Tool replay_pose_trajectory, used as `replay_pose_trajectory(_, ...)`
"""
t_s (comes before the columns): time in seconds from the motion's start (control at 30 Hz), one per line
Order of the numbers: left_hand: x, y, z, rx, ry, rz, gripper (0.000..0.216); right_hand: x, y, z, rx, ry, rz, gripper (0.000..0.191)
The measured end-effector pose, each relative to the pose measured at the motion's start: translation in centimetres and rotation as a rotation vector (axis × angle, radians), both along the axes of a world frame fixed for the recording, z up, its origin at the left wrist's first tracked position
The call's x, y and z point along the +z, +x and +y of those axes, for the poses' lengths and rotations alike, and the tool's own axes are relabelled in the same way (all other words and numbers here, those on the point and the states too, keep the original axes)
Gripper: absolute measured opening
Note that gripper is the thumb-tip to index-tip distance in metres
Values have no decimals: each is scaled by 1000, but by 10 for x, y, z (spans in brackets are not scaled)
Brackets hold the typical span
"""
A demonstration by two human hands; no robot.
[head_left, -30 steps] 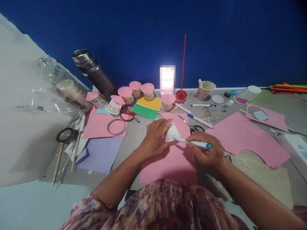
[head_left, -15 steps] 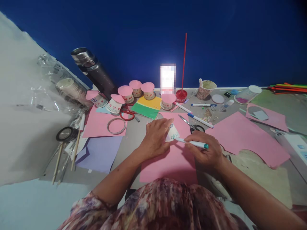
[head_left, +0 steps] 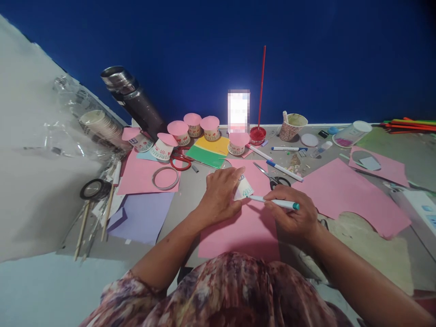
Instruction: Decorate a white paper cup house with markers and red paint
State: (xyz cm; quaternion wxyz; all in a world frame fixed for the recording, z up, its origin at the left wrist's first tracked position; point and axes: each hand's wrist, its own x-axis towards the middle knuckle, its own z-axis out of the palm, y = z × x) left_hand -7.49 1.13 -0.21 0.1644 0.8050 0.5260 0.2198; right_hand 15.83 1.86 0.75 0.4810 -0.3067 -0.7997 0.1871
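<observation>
Since half a second ago, the right hand [head_left: 293, 215] is nudging the pen [head_left: 275, 202] slightly to the right, while the small paper cup [head_left: 244, 187] is staying almost where it was, just below the centre of the frame. That cup is lying on its side on a pink sheet [head_left: 238, 231], showing blue scribbled marks near its rim. The left hand [head_left: 220, 196] is curling over it from the left, fingers and thumb closing on its body and pinning it down. The right hand is pinching the white pen in a writing grip, fingers folded tight around the barrel, with the tip touching the cup's lower edge and the teal cap end pointing right. Just above the right hand, a pair of dark-handled scissors [head_left: 272, 178] is lying open beside two white markers [head_left: 284, 171]. Further up, several upturned cups with pink roofs [head_left: 179, 131] are standing in a loose row, near green and yellow sheets [head_left: 207, 156] and red scissors [head_left: 180, 162]. At left centre, a tape ring [head_left: 165, 179] is resting on more pink paper, above a lilac sheet [head_left: 143, 218]. A steel flask [head_left: 132, 100] is leaning in the upper left, and a large pink sheet [head_left: 347, 190] is spreading across the right.
</observation>
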Motion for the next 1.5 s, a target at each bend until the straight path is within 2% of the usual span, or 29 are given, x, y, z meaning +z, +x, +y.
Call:
replay_pose_trajectory(0.73, -2, 2, -2, -36, 54, 42, 78, 2, -1, 1, 30, 13, -52, 9)
replay_pose_trajectory(1.0, 2, 2, -1, -6, 18, 16, 75, 7, 5, 1, -17, 10, -19, 11)
replay_pose_trajectory(1.17, -1, -3, 1, 34, 59, -4, 81, 2, 14, 5, -149, 50, 4, 11)
replay_pose_trajectory(1.33, -9, -12, 6, 33, 150, -102, 93, -2, 20, 10, -233, 82, 21, 9)
replay_pose_trajectory(1.4, -13, -14, 9, 59, 111, -195, 92, -1, 21, 11, -233, 94, 27, 9)
replay_pose_trajectory(1.5, -18, -17, 14, 105, -32, -422, 91, 0, 22, 13, -259, 101, 32, 8)
